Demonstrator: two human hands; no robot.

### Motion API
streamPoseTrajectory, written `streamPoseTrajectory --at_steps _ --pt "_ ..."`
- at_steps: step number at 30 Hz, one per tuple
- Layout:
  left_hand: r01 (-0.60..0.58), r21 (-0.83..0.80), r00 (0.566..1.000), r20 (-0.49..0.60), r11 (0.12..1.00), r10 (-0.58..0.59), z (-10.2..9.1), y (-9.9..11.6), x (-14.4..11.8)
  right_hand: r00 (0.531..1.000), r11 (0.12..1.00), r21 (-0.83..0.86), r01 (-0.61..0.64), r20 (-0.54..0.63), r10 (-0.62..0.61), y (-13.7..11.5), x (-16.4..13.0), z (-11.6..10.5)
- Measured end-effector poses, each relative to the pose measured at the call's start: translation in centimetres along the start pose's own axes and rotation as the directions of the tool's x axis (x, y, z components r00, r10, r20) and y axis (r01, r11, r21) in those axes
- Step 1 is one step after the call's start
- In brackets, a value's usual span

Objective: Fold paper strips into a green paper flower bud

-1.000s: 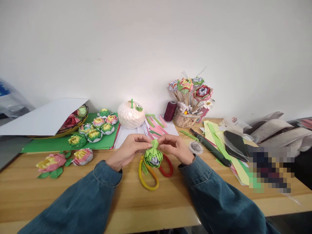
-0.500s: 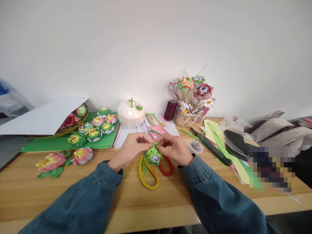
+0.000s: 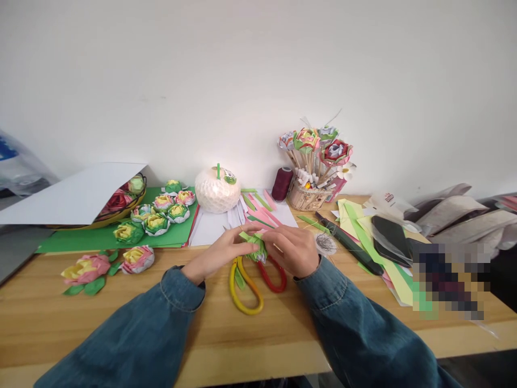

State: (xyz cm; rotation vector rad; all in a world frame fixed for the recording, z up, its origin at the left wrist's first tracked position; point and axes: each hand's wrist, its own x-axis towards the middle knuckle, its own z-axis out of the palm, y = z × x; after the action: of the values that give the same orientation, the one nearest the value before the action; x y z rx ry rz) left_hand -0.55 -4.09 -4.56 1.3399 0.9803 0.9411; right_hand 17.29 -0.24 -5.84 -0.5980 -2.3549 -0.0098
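Observation:
Between my hands is a green paper flower (image 3: pixel 260 250) with pale lilac at its lower side, partly covered by my fingers. My left hand (image 3: pixel 226 249) grips it from the left, with the thumb across its front. From the right, my right hand (image 3: pixel 294 248) holds the same flower, its fingers bent round the edge. Right below lies a pair of scissors (image 3: pixel 247 308) with one yellow and one red handle; the flower and hands hide the blades. A small green paper piece (image 3: pixel 239 278) shows inside the yellow handle.
Several folded paper flowers (image 3: pixel 156 222) sit on green sheets at left. Behind my hands are pink paper strips (image 3: pixel 264 215), a white foam-wrapped ball (image 3: pixel 217 188) and maroon thread (image 3: pixel 281 183). A flower-filled pot (image 3: pixel 309 194), a cutter (image 3: pixel 349 242) and a phone (image 3: pixel 391 240) are rightward.
The green flower has turned and tilted between my hands, so less of its lilac centre shows. My fingers have shifted from pinching its top to wrapping round its sides.

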Motion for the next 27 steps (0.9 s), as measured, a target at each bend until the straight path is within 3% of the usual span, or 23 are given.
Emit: streamPoseTrajectory --at_steps 2,4,6,8,10,13,15,17,21,27 --pt "0.024 -0.013 0.998 0.065 1.000 -0.023 0.2 -0.1 0.0 1.000 0.998 0.058 0.022 -0.022 -0.021 0.0 -0.1 -0.1" --pt "-0.053 0.065 0.998 0.036 0.997 0.050 0.2 -0.4 0.2 0.997 0.992 0.129 0.000 -0.077 0.010 -0.3 0.0 -0.2" --pt "-0.195 0.235 0.972 -0.085 0.952 0.220 0.2 -0.7 0.5 0.982 0.976 0.200 -0.086 -0.151 0.117 -0.7 0.3 -0.3" --pt "-0.277 0.427 0.913 -0.161 0.861 0.374 0.0 -1.0 0.7 0.935 0.913 0.315 -0.260 -0.154 0.319 -1.2 0.8 -0.4" --pt "-0.293 0.565 0.871 -0.176 0.772 0.459 0.0 -1.3 0.8 0.862 0.747 0.476 -0.464 0.048 0.505 -1.5 1.3 -0.4" --pt "-0.276 0.711 0.838 -0.151 0.646 0.524 0.0 -1.6 0.5 0.766 0.411 0.683 -0.605 0.356 0.536 -1.5 1.7 0.0" --pt "-0.269 0.783 0.830 -0.107 0.561 0.548 0.1 -1.6 0.3 0.733 0.243 0.749 -0.617 0.433 0.524 -1.3 1.8 0.2" --pt "-0.267 0.824 0.829 -0.068 0.500 0.555 0.1 -1.7 0.2 0.714 0.150 0.778 -0.610 0.458 0.529 -1.2 1.8 0.4" --pt "-0.262 0.834 0.831 -0.060 0.485 0.554 0.3 -1.9 0.2 0.700 0.082 0.787 -0.611 0.490 0.520 -1.3 1.9 0.2" --pt "-0.319 0.754 0.820 -0.084 0.574 0.567 0.5 -1.9 0.3 0.721 0.133 0.787 -0.603 0.465 0.514 -1.7 2.1 -0.4"
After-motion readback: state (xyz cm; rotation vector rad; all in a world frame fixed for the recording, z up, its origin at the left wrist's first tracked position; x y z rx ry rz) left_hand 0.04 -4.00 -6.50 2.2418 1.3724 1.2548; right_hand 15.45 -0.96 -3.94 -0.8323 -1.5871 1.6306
